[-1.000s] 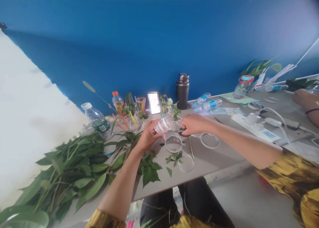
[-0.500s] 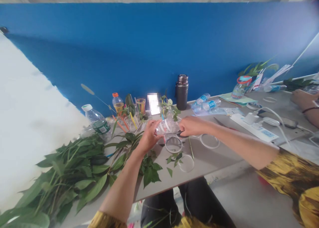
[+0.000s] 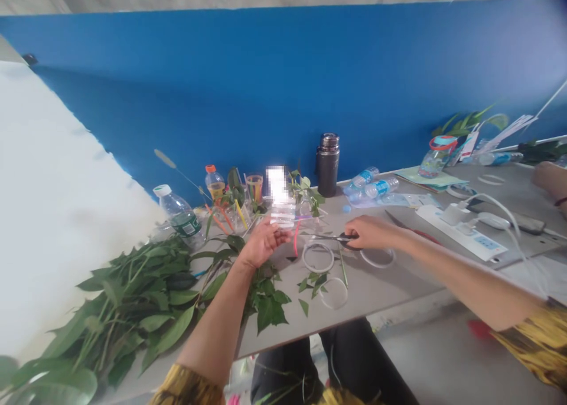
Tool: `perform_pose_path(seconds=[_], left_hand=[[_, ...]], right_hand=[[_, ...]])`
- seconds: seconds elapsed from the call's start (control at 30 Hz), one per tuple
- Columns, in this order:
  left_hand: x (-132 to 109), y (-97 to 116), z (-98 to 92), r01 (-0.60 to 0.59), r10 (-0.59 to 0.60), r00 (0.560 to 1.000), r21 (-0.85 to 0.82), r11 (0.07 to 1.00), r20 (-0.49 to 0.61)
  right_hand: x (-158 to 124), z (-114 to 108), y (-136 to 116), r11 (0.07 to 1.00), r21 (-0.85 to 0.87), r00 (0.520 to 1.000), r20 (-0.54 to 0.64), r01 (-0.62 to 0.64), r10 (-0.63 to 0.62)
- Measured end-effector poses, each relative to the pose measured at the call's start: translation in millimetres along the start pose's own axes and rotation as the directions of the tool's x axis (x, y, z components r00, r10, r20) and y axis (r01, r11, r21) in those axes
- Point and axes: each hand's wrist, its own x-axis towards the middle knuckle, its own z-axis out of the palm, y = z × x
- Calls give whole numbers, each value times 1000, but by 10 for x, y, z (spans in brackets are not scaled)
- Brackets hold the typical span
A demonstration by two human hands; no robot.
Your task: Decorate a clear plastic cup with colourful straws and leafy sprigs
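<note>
My left hand (image 3: 266, 242) is closed around the lower part of a clear ribbed plastic bottle (image 3: 282, 216), which stands roughly upright in its fingers. Its top edge blurs into the bright screen behind. To the right, my right hand (image 3: 370, 232) grips the dark handles of a pair of scissors (image 3: 346, 238). The blades point left toward the bottle, apart from it. Below the blades lie a whitish ring (image 3: 318, 257) and a thinner clear ring (image 3: 333, 293). Another ring (image 3: 378, 257) lies beneath my right hand.
Cut leafy branches (image 3: 133, 299) cover the left side of the table. A green-labelled bottle (image 3: 183, 219), cups with straws and a dark thermos (image 3: 328, 166) stand along the back. Right are small bottles (image 3: 381, 186), a power strip (image 3: 460, 232) and another person's hand (image 3: 549, 180).
My right hand has drawn the scissors away from the bottle to the right. My left hand has turned the bottle from lying sideways to upright. The view has shifted slightly.
</note>
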Motion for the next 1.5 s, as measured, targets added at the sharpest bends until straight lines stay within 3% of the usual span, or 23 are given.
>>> perform_pose_path(seconds=[0.2,0.37,0.47,0.67,0.83,1.27,1.5], left_hand=[[-38,-6,11,66,-66,997,13,998,38],[-47,-46,-9,87,-84,993,-31,996,88],[-33,-104,-25,79,-67,983,-66,995,171],[-33,-207,-5,125,-120,932,6,992,343],[-84,-228,46,191,-209,846,87,978,491],[-177,-203,166,259,-285,819,122,958,498],[-215,-69,179,252,-297,813,156,955,501]], right_hand=[[-54,117,362,963,267,996,87,-22,-1],[-23,172,381,935,354,994,110,-41,2],[-7,194,364,931,364,994,106,-20,-20],[-8,175,342,938,347,996,72,25,-53],[-34,149,367,901,433,995,98,-23,-22],[-96,86,279,712,702,991,89,10,-102],[-61,120,487,792,610,999,-19,-14,33]])
